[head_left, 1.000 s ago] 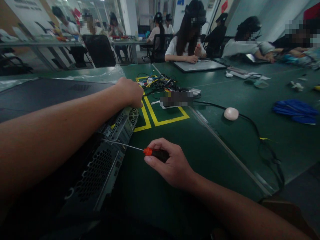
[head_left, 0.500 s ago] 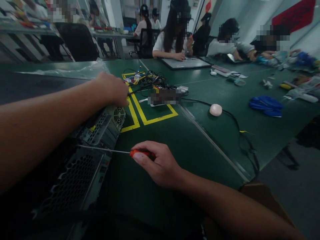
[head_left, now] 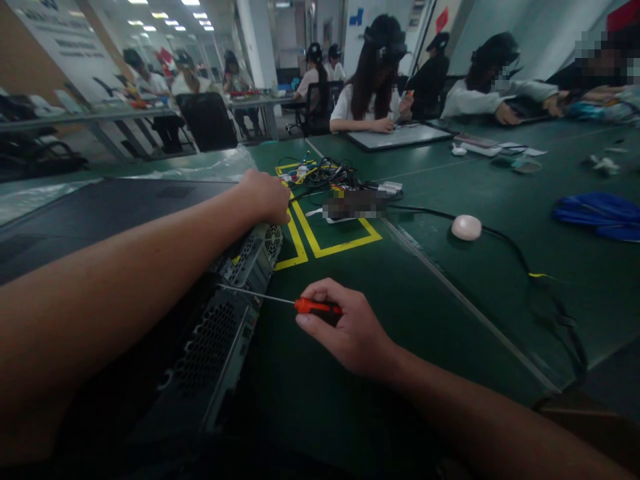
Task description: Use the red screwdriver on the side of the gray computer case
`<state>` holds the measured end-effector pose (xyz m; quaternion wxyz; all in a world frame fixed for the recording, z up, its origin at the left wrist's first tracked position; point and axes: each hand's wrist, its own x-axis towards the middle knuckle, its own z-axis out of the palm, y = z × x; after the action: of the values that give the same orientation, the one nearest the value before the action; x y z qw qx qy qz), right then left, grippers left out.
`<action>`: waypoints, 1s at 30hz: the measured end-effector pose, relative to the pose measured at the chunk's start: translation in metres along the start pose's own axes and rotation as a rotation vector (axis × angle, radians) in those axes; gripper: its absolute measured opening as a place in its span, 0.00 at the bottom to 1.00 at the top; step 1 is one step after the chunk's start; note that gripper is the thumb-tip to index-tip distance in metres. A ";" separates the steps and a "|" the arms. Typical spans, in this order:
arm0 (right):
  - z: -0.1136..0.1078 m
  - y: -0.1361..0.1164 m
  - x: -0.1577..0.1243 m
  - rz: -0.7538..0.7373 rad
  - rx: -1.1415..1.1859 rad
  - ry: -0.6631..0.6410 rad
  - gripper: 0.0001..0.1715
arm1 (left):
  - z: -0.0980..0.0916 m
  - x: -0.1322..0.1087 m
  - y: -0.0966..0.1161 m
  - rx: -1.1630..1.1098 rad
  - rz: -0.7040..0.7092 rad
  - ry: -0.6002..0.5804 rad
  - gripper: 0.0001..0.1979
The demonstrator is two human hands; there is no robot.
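Note:
A dark desktop computer case [head_left: 200, 193] lies on its side at the left of the green table, its perforated rear panel [head_left: 205, 350] facing right. My left hand [head_left: 265, 195] grips the far rear corner of the case, fingers bent down over the edge above a round fan grille [head_left: 273, 240]. In my right hand [head_left: 350, 327] is a screwdriver [head_left: 318, 307] with an orange and black handle, fingers and thumb closed round it. Its long metal shaft points left to the rear of the case. The tip meets a dark area, so its exact contact is hard to see.
Yellow tape [head_left: 345, 249] marks the table behind the case, with a tangle of cables [head_left: 335, 175] there. A pale pink mouse-like object [head_left: 467, 228], a black cable [head_left: 520, 257] and blue cloth [head_left: 600, 215] lie to the right. Several people sit at tables beyond.
My view has turned left and up, so everything appears farther right and more of the case top shows. Both hands keep their hold, and the screwdriver still points at the case rear.

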<state>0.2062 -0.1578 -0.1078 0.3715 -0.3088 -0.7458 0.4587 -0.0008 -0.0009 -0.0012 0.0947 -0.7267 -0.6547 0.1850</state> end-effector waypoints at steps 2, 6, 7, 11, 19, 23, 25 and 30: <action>0.000 0.001 -0.001 -0.007 -0.003 0.000 0.07 | 0.000 0.000 0.000 0.008 -0.003 0.001 0.32; 0.001 0.004 -0.001 -0.027 -0.011 0.008 0.08 | 0.000 0.001 0.001 0.072 -0.003 -0.012 0.32; 0.001 0.004 -0.001 -0.034 -0.012 0.010 0.08 | 0.000 0.001 0.001 0.068 -0.004 -0.011 0.32; 0.001 0.005 -0.001 -0.034 -0.009 0.006 0.08 | 0.004 0.004 0.000 0.026 -0.008 0.008 0.32; -0.001 0.002 0.000 -0.045 -0.008 0.016 0.07 | 0.007 0.008 -0.004 -0.013 0.009 0.027 0.34; -0.001 0.003 0.000 -0.042 -0.005 0.021 0.07 | 0.006 0.006 -0.002 0.017 0.011 0.029 0.33; 0.000 0.003 0.000 -0.047 -0.006 0.023 0.07 | 0.006 0.006 -0.002 0.044 0.004 0.025 0.33; -0.001 0.002 0.001 -0.052 0.006 0.024 0.07 | 0.005 0.005 -0.002 0.051 0.022 0.021 0.33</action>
<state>0.2070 -0.1561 -0.1087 0.3930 -0.2937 -0.7476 0.4476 -0.0044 0.0042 -0.0056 0.1179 -0.7332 -0.6407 0.1951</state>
